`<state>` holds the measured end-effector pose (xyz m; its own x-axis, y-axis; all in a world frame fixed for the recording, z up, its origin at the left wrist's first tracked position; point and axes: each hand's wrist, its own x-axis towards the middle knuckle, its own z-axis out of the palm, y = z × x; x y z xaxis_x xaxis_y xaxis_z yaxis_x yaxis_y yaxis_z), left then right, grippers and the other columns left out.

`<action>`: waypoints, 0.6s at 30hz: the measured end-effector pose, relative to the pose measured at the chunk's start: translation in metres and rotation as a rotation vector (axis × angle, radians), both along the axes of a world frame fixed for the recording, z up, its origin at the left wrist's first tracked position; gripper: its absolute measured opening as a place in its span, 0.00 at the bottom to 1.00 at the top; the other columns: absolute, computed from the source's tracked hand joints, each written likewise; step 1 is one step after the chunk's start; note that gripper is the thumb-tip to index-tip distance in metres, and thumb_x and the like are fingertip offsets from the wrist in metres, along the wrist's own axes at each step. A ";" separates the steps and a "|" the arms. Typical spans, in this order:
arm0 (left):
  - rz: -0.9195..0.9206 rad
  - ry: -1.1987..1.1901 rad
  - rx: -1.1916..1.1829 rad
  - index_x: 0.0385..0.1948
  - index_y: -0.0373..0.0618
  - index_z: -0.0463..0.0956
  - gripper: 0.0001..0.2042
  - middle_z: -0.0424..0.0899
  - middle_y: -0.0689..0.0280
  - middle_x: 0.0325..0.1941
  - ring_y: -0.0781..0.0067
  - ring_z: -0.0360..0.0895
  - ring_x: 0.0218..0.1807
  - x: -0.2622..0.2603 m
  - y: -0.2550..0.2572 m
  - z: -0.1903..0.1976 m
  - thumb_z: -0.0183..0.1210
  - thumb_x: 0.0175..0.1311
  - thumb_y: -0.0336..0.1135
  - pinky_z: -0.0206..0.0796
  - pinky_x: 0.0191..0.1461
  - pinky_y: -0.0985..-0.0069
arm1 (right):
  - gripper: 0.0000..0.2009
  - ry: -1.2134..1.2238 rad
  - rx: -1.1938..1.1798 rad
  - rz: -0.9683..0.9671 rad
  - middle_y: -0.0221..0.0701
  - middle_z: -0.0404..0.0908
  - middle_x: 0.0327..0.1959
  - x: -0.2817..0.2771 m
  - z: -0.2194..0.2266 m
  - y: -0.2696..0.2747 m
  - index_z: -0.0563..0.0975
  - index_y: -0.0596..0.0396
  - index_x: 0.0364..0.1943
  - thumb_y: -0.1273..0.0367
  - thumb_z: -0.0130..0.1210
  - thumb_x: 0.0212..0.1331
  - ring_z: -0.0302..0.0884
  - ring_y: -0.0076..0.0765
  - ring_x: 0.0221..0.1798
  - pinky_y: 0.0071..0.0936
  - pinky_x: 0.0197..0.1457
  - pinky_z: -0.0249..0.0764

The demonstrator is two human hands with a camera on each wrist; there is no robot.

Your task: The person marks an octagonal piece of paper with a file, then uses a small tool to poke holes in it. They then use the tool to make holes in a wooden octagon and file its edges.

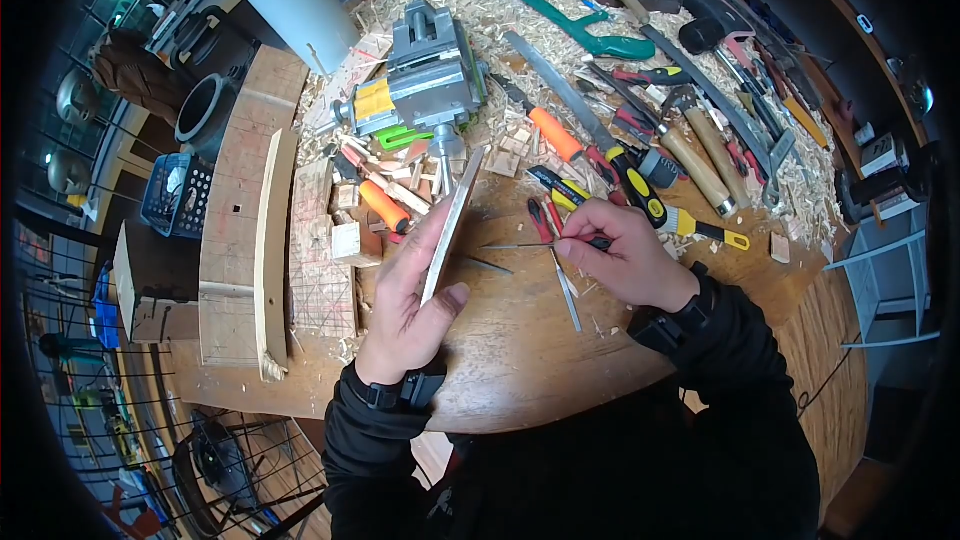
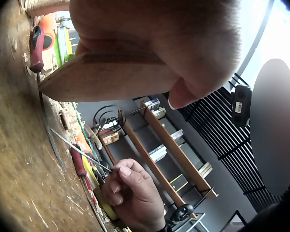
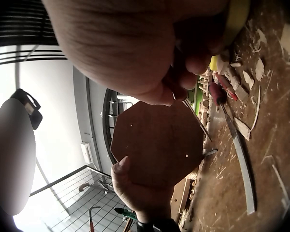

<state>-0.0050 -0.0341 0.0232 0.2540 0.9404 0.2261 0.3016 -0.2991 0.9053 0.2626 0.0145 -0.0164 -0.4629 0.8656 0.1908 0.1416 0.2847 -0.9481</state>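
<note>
My left hand (image 1: 405, 325) grips a flat eight-sided wooden board (image 3: 157, 137), thumb on one side and fingers on the other. The head view shows this board nearly edge-on, tilted up above the bench. To its right, my right hand (image 1: 625, 255) pinches a needle file (image 1: 515, 246), its thin metal shaft pointing left toward the board. Most of the file's handle is hidden in the hand. Below the right hand, a red-handled file (image 3: 239, 159) lies on the bench. The dark blade of another file (image 1: 490, 265) lies between the two hands.
A grey vise (image 1: 430, 80) stands at the back among wood shavings. Chisels, files, a green-handled saw (image 1: 580, 35) and a yellow brush (image 1: 700, 227) crowd the right. Left of the hands lie a wooden block (image 1: 355, 243), an orange handle (image 1: 384, 206) and a long wood strip (image 1: 271, 250).
</note>
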 end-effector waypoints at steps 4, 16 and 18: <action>-0.020 0.005 0.019 0.67 0.33 0.62 0.35 0.69 0.48 0.68 0.53 0.63 0.72 -0.001 0.002 -0.001 0.54 0.48 0.26 0.49 0.75 0.66 | 0.05 -0.017 0.003 0.003 0.28 0.79 0.29 0.000 0.001 0.000 0.75 0.58 0.36 0.73 0.60 0.62 0.78 0.23 0.33 0.22 0.39 0.73; -0.152 0.147 0.111 0.64 0.33 0.65 0.35 0.71 0.43 0.65 0.44 0.68 0.68 0.005 0.005 0.001 0.63 0.48 0.28 0.57 0.71 0.62 | 0.06 -0.043 0.000 -0.008 0.29 0.79 0.28 0.000 0.002 0.000 0.75 0.59 0.36 0.74 0.60 0.61 0.78 0.24 0.32 0.23 0.39 0.73; -0.201 0.239 0.174 0.62 0.32 0.67 0.36 0.72 0.41 0.62 0.41 0.70 0.65 0.009 0.005 0.002 0.66 0.45 0.30 0.60 0.69 0.59 | 0.06 -0.036 0.008 -0.005 0.29 0.80 0.28 0.000 0.000 0.000 0.75 0.59 0.36 0.74 0.60 0.61 0.79 0.24 0.32 0.23 0.39 0.73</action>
